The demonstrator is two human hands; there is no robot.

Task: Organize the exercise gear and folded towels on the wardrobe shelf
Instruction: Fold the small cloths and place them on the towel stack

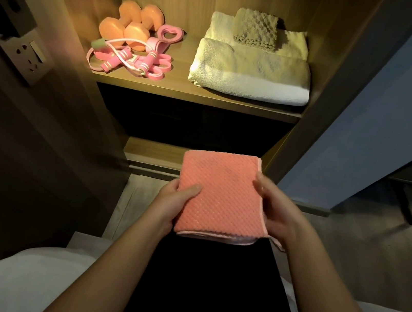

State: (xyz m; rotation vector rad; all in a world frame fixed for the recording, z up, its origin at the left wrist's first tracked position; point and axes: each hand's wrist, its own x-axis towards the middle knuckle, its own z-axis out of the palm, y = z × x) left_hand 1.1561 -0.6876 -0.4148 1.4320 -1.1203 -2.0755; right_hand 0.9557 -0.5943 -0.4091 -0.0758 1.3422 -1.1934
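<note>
While a folded cloth slumps open if it is gripped from one side only, I have my left hand (174, 206) and right hand (272, 209) on opposite edges of the pink towel (219, 198). Each thumb is laid on top and the fingers are curled beneath, so that the fold lies flat and square. The towel is low in the centre of the frame, in the air before the wardrobe, well apart from the shelf (198, 98) above it in the picture (not yet on any wood). Its loose hemmed edges face me and the neater side seems to point at the shelf, which I judge is the way to slide it in.

Up there the sorting is by kind. At upper left the dumbbells (136, 23) stand close together at the back, with the rope (148, 61) and bands (161, 72) tangled in front. At upper right two pale towels (250, 74) lie one behind the other, and a grey cloth (257, 30) rests on the rear one. My guess is that the pink towel belongs on that right side, among the soft things. At far left a socket (26, 54) sits on the wall.
</note>
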